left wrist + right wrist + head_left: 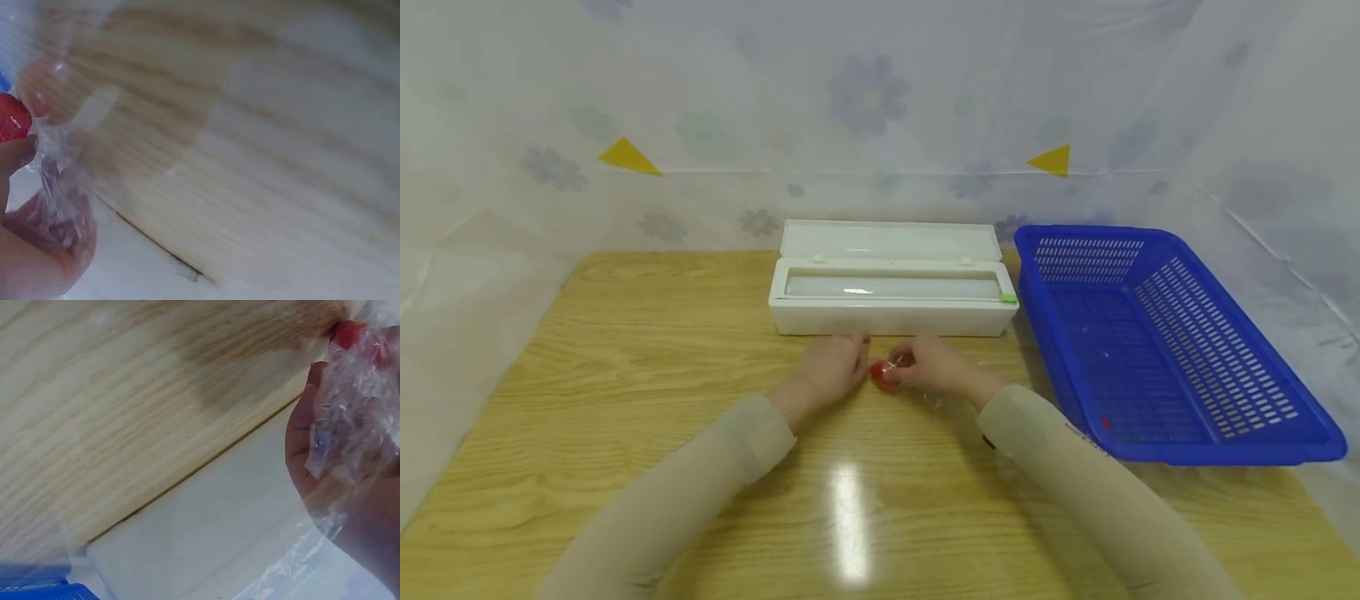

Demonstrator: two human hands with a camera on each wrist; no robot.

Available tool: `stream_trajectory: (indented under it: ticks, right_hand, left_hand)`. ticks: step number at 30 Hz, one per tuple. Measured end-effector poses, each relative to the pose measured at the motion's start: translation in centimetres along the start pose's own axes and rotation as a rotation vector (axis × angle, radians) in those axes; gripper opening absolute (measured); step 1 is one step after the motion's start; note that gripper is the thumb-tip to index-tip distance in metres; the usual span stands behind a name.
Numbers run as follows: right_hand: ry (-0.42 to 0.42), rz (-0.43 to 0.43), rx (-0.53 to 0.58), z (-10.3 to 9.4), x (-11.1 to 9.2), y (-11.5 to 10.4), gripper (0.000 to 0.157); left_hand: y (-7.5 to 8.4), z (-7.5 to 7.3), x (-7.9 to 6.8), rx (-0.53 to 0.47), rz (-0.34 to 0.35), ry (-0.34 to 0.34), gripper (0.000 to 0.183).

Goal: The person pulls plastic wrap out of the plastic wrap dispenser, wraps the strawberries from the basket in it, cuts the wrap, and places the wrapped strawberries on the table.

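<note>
A small round red thing [882,375] lies on the wooden table between the two hands, with clear cling film around it. The left hand [835,367] is just left of it. In the left wrist view that hand's fingers grip crumpled cling film [57,194] beside the red thing [14,119]. From the right, the right hand [934,363] holds film at the red thing, its fingertips close against it. Bunched film [340,419] covers part of that hand's palm and fingers in the right wrist view. Which fingertips touch the red thing itself is hard to tell.
Just beyond the hands stands a long white cling film box [891,318], its lid [891,240] raised, with a roll [891,287] inside and a green slider [1008,297] at its right end. A blue plastic basket [1056,367] occupies the right side. A patterned curtain [865,192] hangs behind.
</note>
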State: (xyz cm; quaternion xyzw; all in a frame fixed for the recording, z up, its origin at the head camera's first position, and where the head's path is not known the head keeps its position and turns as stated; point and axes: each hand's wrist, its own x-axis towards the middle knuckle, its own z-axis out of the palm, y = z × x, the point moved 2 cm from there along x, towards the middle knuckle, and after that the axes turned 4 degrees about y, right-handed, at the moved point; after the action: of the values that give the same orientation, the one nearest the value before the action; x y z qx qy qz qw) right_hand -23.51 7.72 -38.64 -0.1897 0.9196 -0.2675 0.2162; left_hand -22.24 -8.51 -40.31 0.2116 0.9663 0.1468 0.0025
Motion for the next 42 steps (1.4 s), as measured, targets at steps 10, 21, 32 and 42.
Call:
stream_trajectory:
  ticks: [10, 21, 32, 42]
  right_hand:
    - [0.13, -0.038, -0.075, 0.9, -0.4, -0.8, 0.027]
    - [0.391, 0.025, -0.122, 0.2, -1.8, -3.2, 0.037]
    - [0.438, 0.008, -0.026, -0.1, -2.0, -3.1, 0.041]
    - [0.432, 0.067, -0.057, -1.2, -2.7, -2.5, 0.059]
  left_hand:
    - [1.0, -0.1, 0.0, -0.029, -0.092, 0.056, 0.011]
    - [1.9, -0.5, 0.2, -0.49, -0.223, 0.307, 0.015]
    - [2.9, -1.2, 0.9, -1.607, -0.565, 0.153, 0.036]
    - [2.4, -1.5, 0.6, -1.33, -0.572, 0.265, 0.036]
